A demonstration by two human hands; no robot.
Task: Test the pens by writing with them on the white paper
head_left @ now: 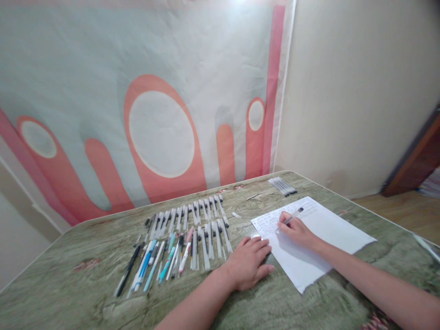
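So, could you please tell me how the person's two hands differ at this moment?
The left hand lies flat, palm down, and holds nothing; the right hand is curled around a pen. The left hand rests on the table beside the sheet's edge; the right hand rests on the sheet, with the pen's tip at the writing. Both are bare and both rest on a surface.
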